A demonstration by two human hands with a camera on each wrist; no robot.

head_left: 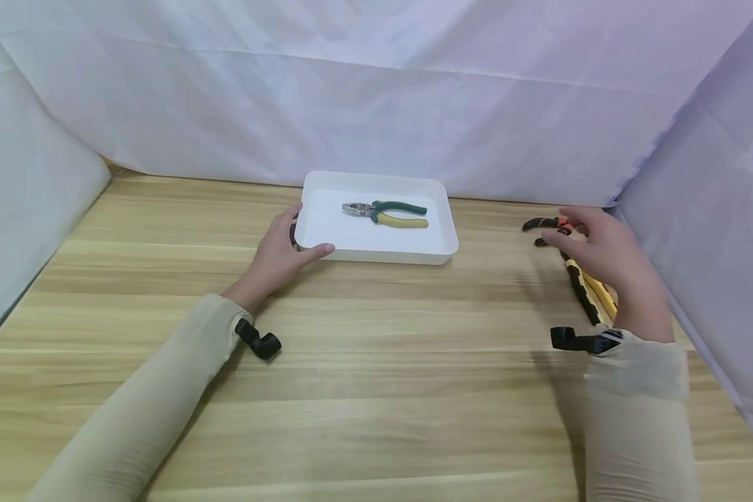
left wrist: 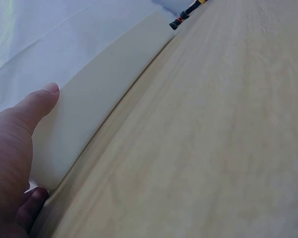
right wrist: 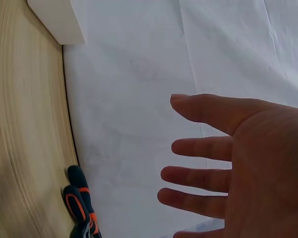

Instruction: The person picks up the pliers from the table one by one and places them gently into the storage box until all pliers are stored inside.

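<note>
My left hand (head_left: pixel 275 254) grips the left end of a shallow white tray (head_left: pixel 385 256), thumb on the front wall and fingers around the side. In the left wrist view, the thumb (left wrist: pixel 39 101) lies against the tray's wall (left wrist: pixel 99 84). Pliers with one green and one yellow handle (head_left: pixel 403 222) lie inside the tray. At the right, my right hand (head_left: pixel 611 258) hovers with spread fingers and holds nothing. Beneath it lie a tool with black-and-orange handles (head_left: pixel 539 223) and one with yellow-and-black handles (head_left: pixel 579 289), both partly hidden. The right wrist view shows dark, orange-marked handles (right wrist: pixel 77 181) below the fingers.
The tray stands near the back of a wooden table (head_left: pixel 376 362), close to a white cloth wall (head_left: pixel 376 111). More white cloth (head_left: pixel 721 230) borders the table's right side, close to the tools. Another cloth wall (head_left: pixel 25 174) stands at the left.
</note>
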